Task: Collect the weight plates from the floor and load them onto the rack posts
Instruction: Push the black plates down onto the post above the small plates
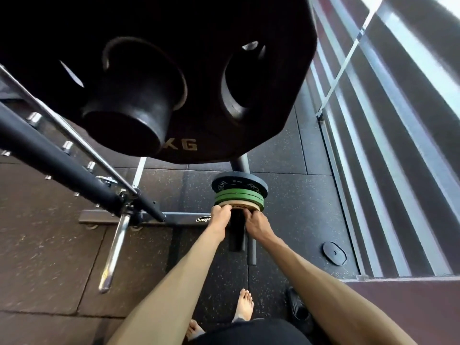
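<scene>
A low black rack post (pixel 237 232) points toward me. On it sit a black plate (pixel 239 185), two green plates (pixel 240 196) and, nearest me, a small tan plate (pixel 245 207). My left hand (pixel 220 216) grips the tan plate's left edge and my right hand (pixel 256 221) grips its right edge. The tan plate lies against the green ones. A big black plate marked KG (pixel 199 70) hangs on an upper post (pixel 129 115) close above my view.
A black barbell sleeve (pixel 74 170) and a chrome bar (pixel 114 252) jut in from the left. A small black plate (pixel 334 253) lies on the rubber floor at right, near the slatted wall. A black shoe (pixel 298 310) and my bare feet are below.
</scene>
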### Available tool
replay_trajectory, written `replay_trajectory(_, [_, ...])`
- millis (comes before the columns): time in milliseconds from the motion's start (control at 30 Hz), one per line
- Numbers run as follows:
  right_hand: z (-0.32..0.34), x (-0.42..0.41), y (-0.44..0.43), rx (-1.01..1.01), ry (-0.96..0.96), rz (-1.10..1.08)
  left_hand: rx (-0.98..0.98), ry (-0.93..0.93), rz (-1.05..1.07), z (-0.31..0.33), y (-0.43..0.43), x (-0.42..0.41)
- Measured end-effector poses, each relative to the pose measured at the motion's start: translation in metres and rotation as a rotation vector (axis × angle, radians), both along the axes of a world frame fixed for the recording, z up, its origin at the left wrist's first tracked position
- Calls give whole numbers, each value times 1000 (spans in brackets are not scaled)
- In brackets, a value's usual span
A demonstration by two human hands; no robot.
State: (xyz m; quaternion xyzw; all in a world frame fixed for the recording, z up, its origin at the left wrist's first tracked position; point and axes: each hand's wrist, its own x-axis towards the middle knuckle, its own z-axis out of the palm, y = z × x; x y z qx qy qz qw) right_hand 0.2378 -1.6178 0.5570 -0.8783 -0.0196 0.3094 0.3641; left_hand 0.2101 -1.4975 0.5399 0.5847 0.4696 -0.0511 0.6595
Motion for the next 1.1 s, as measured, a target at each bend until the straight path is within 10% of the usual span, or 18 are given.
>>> replay_trajectory(633, [17,44,12,-81,59,104,60,102,-93,34,12,21])
replay_trajectory(1100, [172,-60,59,-81,-430,236,329,-274,-183,174,66,-80])
